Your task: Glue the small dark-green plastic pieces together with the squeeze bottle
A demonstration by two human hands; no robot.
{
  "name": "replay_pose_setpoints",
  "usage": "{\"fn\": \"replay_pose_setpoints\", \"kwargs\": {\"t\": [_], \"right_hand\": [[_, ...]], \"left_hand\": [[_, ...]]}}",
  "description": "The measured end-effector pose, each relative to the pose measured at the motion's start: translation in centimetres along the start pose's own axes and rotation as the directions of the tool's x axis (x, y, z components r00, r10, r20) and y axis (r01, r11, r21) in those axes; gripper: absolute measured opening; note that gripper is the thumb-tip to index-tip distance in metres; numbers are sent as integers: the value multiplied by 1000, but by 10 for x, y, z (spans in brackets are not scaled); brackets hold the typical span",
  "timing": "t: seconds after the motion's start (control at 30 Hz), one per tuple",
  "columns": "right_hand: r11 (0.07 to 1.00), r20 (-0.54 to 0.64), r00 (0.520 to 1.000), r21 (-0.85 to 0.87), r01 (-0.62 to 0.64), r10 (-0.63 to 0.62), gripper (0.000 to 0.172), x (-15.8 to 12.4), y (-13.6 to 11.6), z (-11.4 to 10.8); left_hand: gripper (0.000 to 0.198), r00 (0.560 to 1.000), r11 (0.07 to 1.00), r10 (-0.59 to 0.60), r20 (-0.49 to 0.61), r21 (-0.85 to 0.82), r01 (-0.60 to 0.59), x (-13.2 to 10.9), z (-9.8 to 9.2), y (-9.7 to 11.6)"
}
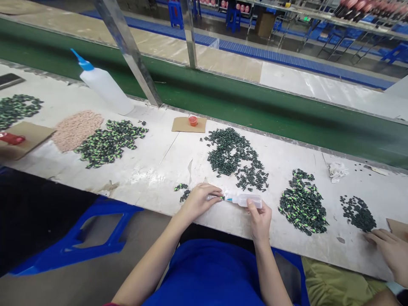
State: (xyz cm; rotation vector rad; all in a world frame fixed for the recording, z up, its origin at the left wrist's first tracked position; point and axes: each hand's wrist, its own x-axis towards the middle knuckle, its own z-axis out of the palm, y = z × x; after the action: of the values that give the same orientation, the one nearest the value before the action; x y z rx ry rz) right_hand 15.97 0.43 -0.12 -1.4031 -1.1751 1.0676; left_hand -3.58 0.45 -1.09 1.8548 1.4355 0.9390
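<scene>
My left hand [202,199] is closed in a pinch near the table's front edge, on a small black-and-green piece [222,198] that mostly hides behind the fingertips. In my right hand [260,216] lies a small translucent squeeze bottle [250,200], held sideways. Its thin blue nozzle [229,199] points left and meets or nearly meets the piece; actual contact is too small to tell. Beside my left hand are a few loose black-and-green pieces [181,186]. Beyond both hands spreads a pile of short dark green pieces [225,163].
To the right are black-and-green pieces [302,208], small dark pieces [360,214] and a co-worker's hand [387,248]. A red cup [193,120] sits on cardboard [179,124]. Leftward are a large white bottle [105,89], pinkish pieces [76,127] and more black-and-green pieces [110,142]. A metal post [130,51] rises behind.
</scene>
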Motion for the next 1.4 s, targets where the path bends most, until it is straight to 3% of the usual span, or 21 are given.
{"fn": "replay_pose_setpoints", "kwargs": {"t": [1.03,1.4], "right_hand": [[996,-21,999,-73,-51,50,26,-1,3,1],[998,-56,998,-62,-29,26,26,-1,2,2]], "left_hand": [[7,1000,999,17,-15,31,-16,0,0,-2],[6,999,999,-31,12,33,31,1,-2,2]]}}
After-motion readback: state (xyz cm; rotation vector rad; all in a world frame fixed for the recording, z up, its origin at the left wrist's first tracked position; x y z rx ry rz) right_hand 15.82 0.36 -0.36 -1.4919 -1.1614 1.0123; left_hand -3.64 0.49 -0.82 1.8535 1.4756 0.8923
